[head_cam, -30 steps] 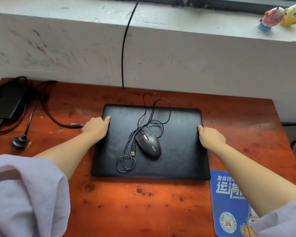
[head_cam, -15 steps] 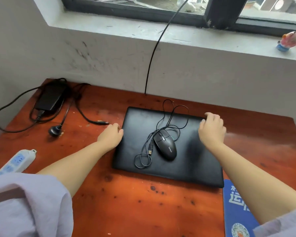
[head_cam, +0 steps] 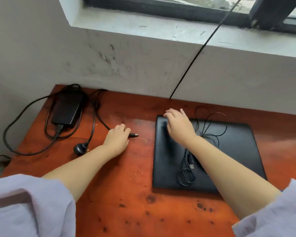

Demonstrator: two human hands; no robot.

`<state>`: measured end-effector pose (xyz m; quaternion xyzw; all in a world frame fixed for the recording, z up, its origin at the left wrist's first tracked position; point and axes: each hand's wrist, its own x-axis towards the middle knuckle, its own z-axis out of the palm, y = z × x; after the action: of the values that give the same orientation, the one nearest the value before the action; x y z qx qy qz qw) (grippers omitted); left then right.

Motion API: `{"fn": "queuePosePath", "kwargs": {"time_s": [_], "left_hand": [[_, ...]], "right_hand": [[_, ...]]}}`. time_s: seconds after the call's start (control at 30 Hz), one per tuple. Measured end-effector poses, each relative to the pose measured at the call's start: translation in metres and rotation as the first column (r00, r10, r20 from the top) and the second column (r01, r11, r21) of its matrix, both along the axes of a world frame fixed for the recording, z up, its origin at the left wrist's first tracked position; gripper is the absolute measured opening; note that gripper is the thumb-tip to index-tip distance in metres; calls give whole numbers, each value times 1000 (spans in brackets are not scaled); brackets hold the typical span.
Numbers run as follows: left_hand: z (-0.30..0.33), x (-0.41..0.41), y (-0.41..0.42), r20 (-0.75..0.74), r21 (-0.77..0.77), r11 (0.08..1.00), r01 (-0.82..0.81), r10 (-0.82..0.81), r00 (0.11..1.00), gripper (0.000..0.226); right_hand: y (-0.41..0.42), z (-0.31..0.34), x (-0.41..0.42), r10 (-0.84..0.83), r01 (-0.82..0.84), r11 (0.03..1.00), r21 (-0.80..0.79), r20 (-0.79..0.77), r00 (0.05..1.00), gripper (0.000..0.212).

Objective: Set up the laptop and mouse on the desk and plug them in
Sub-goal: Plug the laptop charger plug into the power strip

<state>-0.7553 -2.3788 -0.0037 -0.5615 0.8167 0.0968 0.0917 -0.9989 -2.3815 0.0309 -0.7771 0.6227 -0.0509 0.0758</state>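
A closed black laptop (head_cam: 232, 151) lies flat on the red-brown desk (head_cam: 126, 194). The mouse's thin cable (head_cam: 186, 175) with its USB plug coils on the lid; my right forearm hides the mouse itself. My right hand (head_cam: 178, 125) rests palm down on the lid's far left corner, fingers spread. My left hand (head_cam: 117, 138) is closed over the charger's cable just behind its barrel plug (head_cam: 133, 135), which pokes out to the right on the desk. The black power brick (head_cam: 67, 108) sits at the far left corner.
The charger's mains plug (head_cam: 80, 148) lies on the desk near my left forearm, with its cables looped around the brick. A black cable (head_cam: 195, 57) runs down the wall from the window sill (head_cam: 161, 31) behind the desk.
My left hand left the laptop's left edge and moved left onto the charger plug. My right hand crossed from the lid's right side to its far left corner. The view swung left.
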Motion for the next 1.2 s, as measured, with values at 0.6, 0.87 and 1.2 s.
{"fn": "queuePosePath", "kwargs": {"time_s": [0.6,0.87,1.2], "left_hand": [[-10,-42,-43,-566,70,993,-98,120,815,17],[11,-52,-56,-643,23,1000,5,11,765,19],[37,-60,-71,-570,15,995,100,-74,818,23]], "right_hand": [[-81,-39,2,-110,110,965,239,-14,994,57],[-85,-22,-9,-136,114,974,197,101,986,49],[-82,-7,-8,-157,131,974,183,138,978,47]]}}
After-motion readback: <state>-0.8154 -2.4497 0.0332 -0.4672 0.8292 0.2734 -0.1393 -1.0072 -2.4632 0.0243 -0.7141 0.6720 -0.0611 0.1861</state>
